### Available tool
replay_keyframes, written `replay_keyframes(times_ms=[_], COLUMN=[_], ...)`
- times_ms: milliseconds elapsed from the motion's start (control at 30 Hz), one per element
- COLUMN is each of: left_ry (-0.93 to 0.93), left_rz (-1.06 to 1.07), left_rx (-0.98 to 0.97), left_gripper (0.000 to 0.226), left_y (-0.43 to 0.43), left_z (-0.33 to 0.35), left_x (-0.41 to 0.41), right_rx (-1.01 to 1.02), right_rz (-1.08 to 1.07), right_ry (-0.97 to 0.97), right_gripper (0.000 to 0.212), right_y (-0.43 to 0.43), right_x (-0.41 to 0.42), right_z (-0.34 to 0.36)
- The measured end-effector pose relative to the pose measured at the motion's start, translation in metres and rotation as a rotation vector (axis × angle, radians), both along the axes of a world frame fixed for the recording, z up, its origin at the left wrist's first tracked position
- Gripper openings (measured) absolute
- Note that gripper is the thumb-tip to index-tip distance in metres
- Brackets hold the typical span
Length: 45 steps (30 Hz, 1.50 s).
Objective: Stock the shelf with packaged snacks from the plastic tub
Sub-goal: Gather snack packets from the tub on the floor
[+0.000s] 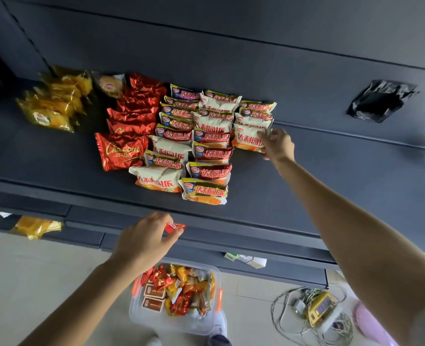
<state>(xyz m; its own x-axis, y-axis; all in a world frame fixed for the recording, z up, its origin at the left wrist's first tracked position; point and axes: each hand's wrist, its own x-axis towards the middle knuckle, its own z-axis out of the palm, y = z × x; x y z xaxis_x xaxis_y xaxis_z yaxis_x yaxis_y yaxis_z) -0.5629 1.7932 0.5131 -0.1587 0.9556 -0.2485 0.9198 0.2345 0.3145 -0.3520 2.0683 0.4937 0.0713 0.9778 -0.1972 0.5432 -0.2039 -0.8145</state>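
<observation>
Plastic tub [135, 310]: clear, orange latches, on the floor at the near edge just below the shelf, holding a loose heap of mixed snacks [184, 290].

Left hand [146, 238]: above the tub, at the shelf's near edge. Fingers and thumb curled, pinching a small red packet [175, 227].

Right hand [277, 146]: arm stretched out over the shelf [331, 171]. Fingertips curled on the right edge of a white-and-orange pack [247, 138], the nearest in the rightmost column; the pack lies on the shelf.

Shelf stock, right to left:
- three columns of white-and-orange packs [194, 136], overlapping from far to near
- a column of shiny red packs [129, 128] touching them
- a cluster of yellow packs [54, 103] far left, set apart

Black bag [381, 101] stuck on the back panel, far right. One yellow pack [35, 227] on a lower shelf, left. Yellow device [318, 305] in a tangle of cables on the floor, right of the tub.
</observation>
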Motion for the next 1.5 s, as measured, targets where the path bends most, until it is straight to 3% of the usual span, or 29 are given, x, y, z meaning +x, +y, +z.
replay_keyframes(times_ms=[100,333,600,733,1000,1133,1267,1500], left_ry=[0.004,0.006,0.041,0.068,0.121,0.166,0.201,0.19], left_rz=[0.002,-0.005,-0.013,-0.049,-0.155,-0.211,-0.246,-0.184], left_rx=[-0.003,-0.012,-0.043,-0.092,-0.059,-0.025,-0.109,-0.235], left_gripper=[0.037,0.037,0.04,0.043,0.053,0.064,0.068,0.074], left_y=[0.001,0.004,0.004,-0.004,-0.049,-0.085,-0.121,-0.163], left_z=[0.0,0.001,-0.003,-0.011,-0.009,-0.018,-0.042,-0.111], left_x=[0.003,0.006,0.004,0.002,-0.02,-0.039,-0.053,-0.057], right_rx=[-0.034,-0.065,-0.029,0.012,0.041,0.059,0.084,-0.113], right_rz=[-0.011,0.023,0.011,0.098,0.339,0.409,0.46,0.634], right_ry=[0.021,0.005,-0.103,-0.405,-0.689,-0.714,-0.698,-0.704], right_gripper=[0.035,0.05,0.061,0.059,0.069,0.075,0.079,0.09], right_y=[0.004,0.008,-0.019,-0.067,-0.191,-0.254,-0.318,-0.37], right_x=[-0.001,0.003,0.018,0.024,0.024,0.01,-0.004,-0.017], right_z=[-0.003,-0.005,0.001,0.007,0.006,-0.002,-0.025,-0.114])
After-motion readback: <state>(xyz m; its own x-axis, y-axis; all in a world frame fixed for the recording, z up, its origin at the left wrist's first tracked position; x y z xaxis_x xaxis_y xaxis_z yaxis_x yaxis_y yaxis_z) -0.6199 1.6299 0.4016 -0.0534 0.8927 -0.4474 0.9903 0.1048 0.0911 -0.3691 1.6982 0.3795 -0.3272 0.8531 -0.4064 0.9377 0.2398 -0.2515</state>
